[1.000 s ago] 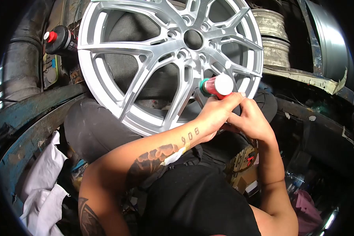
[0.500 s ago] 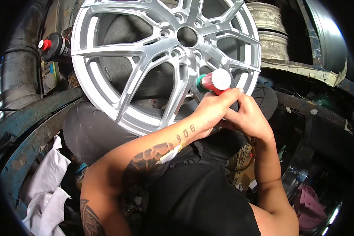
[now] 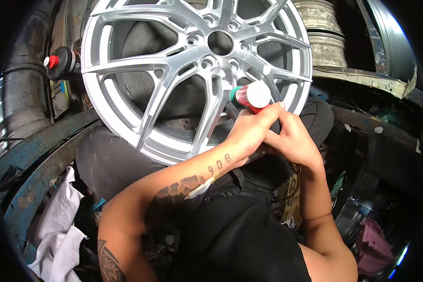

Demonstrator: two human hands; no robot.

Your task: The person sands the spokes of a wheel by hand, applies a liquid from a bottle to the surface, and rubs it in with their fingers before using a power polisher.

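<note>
A silver multi-spoke alloy wheel rim (image 3: 176, 61) leans over my lap, its face toward me. My left hand (image 3: 253, 128) is closed around the body of a small red power polisher (image 3: 252, 96) with a pale round cap and a green pad. The pad is right at a lower spoke, below the centre bore. My right hand (image 3: 293, 134) overlaps the left, its fingers wrapped around the same tool from the right side. Most of the tool's handle is hidden by my hands.
A black bottle with a red cap (image 3: 63, 63) is at the left. Worn wheel rims (image 3: 320, 33) are stacked at the upper right. A white cloth (image 3: 58, 225) hangs at lower left, a maroon cloth (image 3: 375, 246) at lower right. A blue metal frame edge (image 3: 37, 141) curves past my leg.
The polisher and both hands have shifted slightly left in view. The wheel rim also appears a little further left. Both hands keep the same hold on the tool.
</note>
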